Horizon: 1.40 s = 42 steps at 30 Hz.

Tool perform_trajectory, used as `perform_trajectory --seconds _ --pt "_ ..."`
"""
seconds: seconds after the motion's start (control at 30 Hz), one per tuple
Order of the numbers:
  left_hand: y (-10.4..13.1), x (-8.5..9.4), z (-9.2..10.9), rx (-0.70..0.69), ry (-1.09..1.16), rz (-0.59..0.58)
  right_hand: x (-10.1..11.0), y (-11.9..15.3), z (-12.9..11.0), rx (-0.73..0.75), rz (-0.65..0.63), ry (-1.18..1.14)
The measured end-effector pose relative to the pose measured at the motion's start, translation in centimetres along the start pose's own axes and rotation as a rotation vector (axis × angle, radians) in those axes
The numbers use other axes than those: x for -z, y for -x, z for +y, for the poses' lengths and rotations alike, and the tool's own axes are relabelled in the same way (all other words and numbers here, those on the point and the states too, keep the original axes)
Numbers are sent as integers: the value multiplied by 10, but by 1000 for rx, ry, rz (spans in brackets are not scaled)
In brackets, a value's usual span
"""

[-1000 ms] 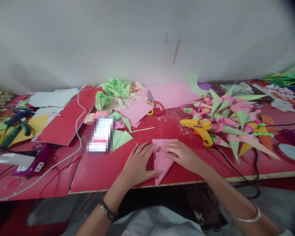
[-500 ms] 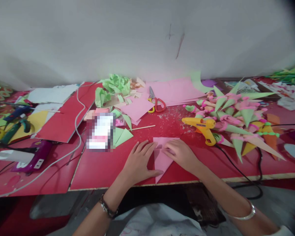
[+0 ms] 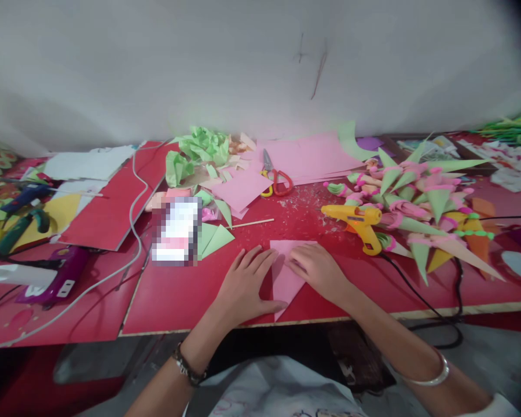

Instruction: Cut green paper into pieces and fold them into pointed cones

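A folded pink paper [image 3: 283, 284], roughly a triangle with its tip toward me, lies on the red table near the front edge. Spread flat, my left hand [image 3: 245, 286] rests at its left side, with the thumb and some fingertips on the paper. On the upper right part of the sheet is my right hand [image 3: 319, 271], its fingers curled and pressed together against the paper; whether they pinch anything is hidden. Folded green paper [image 3: 217, 240] and a thin wooden stick [image 3: 252, 223] lie beyond my left hand.
A yellow glue gun [image 3: 358, 223] with a black cord lies to the right, beside a heap of paper cones [image 3: 438, 200]. Scissors [image 3: 281, 182] and pink sheets [image 3: 312, 156] lie farther back. A phone [image 3: 177, 230] and a white cable [image 3: 134, 217] are on the left.
The view has shifted very slightly. Both hands stay at nearly the same places on the pink paper.
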<state>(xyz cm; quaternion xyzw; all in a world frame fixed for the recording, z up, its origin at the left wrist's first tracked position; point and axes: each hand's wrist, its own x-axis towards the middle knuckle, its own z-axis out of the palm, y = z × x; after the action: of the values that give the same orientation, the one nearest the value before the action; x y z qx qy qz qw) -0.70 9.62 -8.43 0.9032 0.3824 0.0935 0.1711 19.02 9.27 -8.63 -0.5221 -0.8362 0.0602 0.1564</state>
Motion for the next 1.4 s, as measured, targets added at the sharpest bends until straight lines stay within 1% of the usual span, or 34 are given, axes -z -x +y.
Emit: perform_trajectory --seconds 0.3,0.47,0.6,0.83,0.9,1.0,1.07,1.1,1.13,1.2,1.3,1.4 --pt "-1 3 3 2 -37 -25 -1 0 -1 2 4 26" --pt "5 6 6 -53 -76 -36 0 -1 -2 -3 -25 9" --pt "12 9 6 -77 -48 -76 3 -1 -3 -27 -38 33" --pt "16 11 7 -51 -1 -110 1 -2 -2 -21 -43 29" --pt "15 13 7 -48 7 -116 -1 0 -2 -13 -13 24" --pt "13 15 6 -51 19 -120 1 9 -2 11 104 29" --pt "13 16 6 -55 25 -117 7 18 -4 64 168 26" --pt "13 15 5 -57 27 -114 11 23 -6 106 172 11" --pt "13 15 5 -57 28 -111 15 29 -8 153 159 -15" --pt "14 14 5 -56 29 -106 22 40 -15 230 75 -97" --pt "15 12 4 -56 26 -106 26 54 -25 275 -39 -166" --pt "15 12 5 -55 19 -114 23 62 -27 284 -54 -136"
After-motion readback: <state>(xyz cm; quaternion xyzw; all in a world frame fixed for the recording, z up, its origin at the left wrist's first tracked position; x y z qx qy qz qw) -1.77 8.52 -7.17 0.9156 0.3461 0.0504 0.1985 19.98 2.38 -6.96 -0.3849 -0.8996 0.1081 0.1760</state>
